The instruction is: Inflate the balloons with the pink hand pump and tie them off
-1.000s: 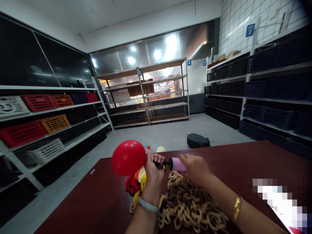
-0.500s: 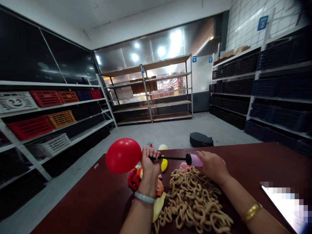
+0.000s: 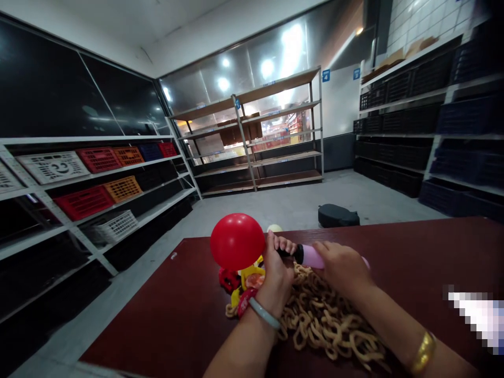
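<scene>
A round, inflated red balloon [image 3: 237, 241] stands out to the left of my left hand [image 3: 280, 262], its neck hidden by the fingers. That hand is closed around the black end of a balloon pump [image 3: 312, 256]. My right hand [image 3: 342, 266] is wrapped round the pump's pink barrel, which is now close against the left hand with no rod showing between. Beneath my hands lies a heap of tan, fuzzy, twisted loops [image 3: 326, 328]. Limp yellow pieces [image 3: 252, 273] and a dark red knitted-looking item [image 3: 228, 281] lie partly hidden under the balloon and left wrist.
The dark red table [image 3: 157, 310] spans the front. A pale round object [image 3: 274, 228] shows at its far edge, and a dark grey case [image 3: 338, 215] is beyond. Racks with crates [image 3: 84, 202] line the left; a bare-shelved rack [image 3: 252, 136] stands behind.
The black rod that showed between my hands has slid into the pink barrel, bringing the hands together. The balloon and left hand have shifted right in view, and the camera has turned slightly.
</scene>
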The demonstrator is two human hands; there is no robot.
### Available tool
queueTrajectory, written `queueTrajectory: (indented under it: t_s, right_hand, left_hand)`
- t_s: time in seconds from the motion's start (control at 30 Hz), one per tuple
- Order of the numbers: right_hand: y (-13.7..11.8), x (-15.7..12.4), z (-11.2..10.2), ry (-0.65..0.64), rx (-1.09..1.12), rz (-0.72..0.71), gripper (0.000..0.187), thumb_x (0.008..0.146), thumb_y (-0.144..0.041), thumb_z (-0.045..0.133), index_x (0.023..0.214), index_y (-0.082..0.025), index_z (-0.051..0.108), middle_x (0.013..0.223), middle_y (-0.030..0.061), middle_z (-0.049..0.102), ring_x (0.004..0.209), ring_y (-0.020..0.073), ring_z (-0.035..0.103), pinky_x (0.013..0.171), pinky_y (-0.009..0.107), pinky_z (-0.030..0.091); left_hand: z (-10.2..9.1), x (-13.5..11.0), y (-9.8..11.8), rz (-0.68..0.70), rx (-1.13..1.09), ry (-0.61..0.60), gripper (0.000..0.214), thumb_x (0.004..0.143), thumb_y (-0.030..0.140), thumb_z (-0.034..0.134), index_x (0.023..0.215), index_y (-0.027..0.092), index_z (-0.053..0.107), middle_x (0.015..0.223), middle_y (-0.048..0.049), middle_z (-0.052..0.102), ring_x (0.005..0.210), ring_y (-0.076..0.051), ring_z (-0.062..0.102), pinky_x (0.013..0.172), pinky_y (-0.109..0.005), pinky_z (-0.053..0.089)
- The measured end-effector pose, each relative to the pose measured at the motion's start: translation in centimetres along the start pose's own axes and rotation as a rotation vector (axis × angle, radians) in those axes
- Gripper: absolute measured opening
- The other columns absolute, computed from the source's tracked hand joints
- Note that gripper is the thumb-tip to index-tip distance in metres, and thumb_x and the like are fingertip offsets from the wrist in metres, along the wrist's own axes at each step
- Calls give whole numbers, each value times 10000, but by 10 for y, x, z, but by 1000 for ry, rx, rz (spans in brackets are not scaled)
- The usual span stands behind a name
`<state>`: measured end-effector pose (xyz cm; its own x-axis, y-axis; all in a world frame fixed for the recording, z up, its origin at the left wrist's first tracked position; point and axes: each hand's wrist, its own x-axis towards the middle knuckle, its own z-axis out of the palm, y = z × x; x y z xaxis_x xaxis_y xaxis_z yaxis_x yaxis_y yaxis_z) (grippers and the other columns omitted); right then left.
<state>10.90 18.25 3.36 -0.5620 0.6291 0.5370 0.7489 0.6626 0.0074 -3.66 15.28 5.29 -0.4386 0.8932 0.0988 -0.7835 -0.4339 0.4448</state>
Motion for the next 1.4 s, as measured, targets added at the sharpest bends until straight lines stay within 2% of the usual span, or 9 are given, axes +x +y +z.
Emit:
queueTrajectory:
  t_s: [0.17,0.4,0.5,0.63,0.73,1.03,1.13,1.27,1.4]
  right_hand:
    - [8,1,5,14,24,-20,382,767,-454,605,1056,-203,590,904,69,650,803,216,593,646,302,358]
    - [35,3,8,48,18,-32,409,784,-456,592,1107,-204,593,945,75,664,855,223,601,686,299,379]
    - [41,3,6,87,17,-42,405,806,-465,558,1092,-182,603,962,94,665,868,230,599,713,309,383]
    - [41,1,4,88,7,-21,420,818,-471,541,1102,-168,598,959,97,660,845,234,599,712,316,380]
    - [38,-1,3,54,-9,-13,442,801,-487,560,1110,-173,591,940,89,654,820,235,594,698,319,372]
    - [7,-1,0,1,-7,22,415,795,-486,565,1101,-206,583,912,74,642,814,225,579,689,313,357]
    - [1,-1,-2,-1,12,21,384,789,-436,574,1098,-208,580,914,74,643,820,224,581,689,309,360]
    - [-2,0,-1,15,28,1,380,782,-430,587,1091,-208,581,922,76,648,824,226,585,695,305,369]
    - [3,2,4,31,67,-15,415,789,-477,576,1096,-197,582,936,88,659,832,224,600,707,300,387]
  left_hand:
    - [0,6,10,14,18,43,450,819,366,610,571,189,279,444,69,287,375,-68,298,438,-240,231]
    - [-4,24,80,137,33,90,454,834,327,580,560,192,245,435,74,270,365,-67,298,438,-237,249]
    - [-4,24,95,176,43,49,476,806,318,614,558,191,229,443,75,276,372,-64,311,445,-235,263]
    - [-4,23,88,172,15,-19,475,805,322,618,556,190,235,457,74,278,385,-62,317,452,-236,277]
    - [-6,23,75,143,-26,-8,457,815,324,610,557,189,257,461,73,279,388,-65,312,447,-236,271]
    - [-1,7,19,-6,-9,-18,429,830,337,602,568,185,298,472,64,285,402,-72,317,451,-243,262]
    - [1,2,6,-9,3,-34,415,826,316,608,569,182,312,472,58,309,408,-75,327,453,-243,269]
    - [1,1,5,-8,3,-26,414,825,318,611,567,181,317,467,58,315,401,-73,314,441,-240,254]
    - [2,6,24,6,14,11,430,833,339,599,557,183,309,452,60,303,385,-75,305,429,-241,242]
